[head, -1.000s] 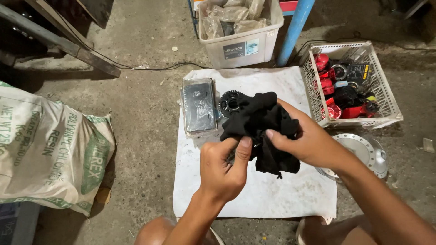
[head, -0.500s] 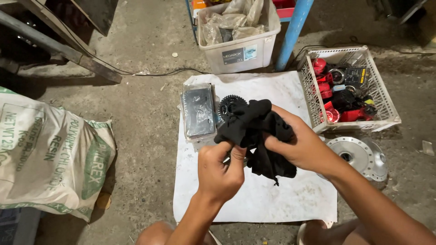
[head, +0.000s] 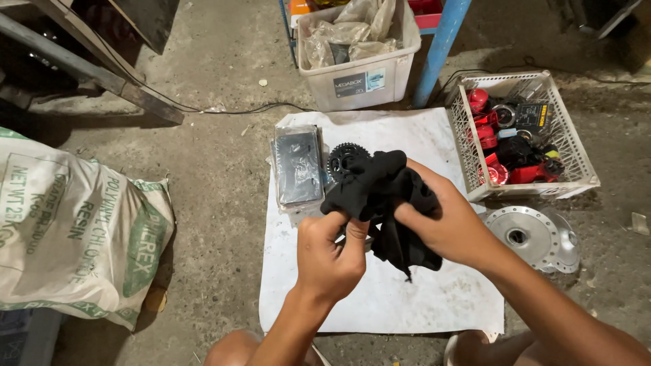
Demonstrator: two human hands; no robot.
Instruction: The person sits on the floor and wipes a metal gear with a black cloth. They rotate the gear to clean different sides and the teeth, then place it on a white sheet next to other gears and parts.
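Kneeling over bare concrete floor, the person works above a white sheet spread flat on it. A printed woven sack lies far left; a clear plastic bin sits beyond the sheet, a white slotted basket of red and black parts at right, a round metal disc just below it. On the sheet's far left corner rests a grey rectangular part, a black toothed gear beside it. Both hands hold a black cloth above the sheet's middle: right hand wrapped around its bulk, left hand pinching the near-left edge, fingers narrow. The cloth hangs long-axis downward between them; whether it covers something, I cannot tell.
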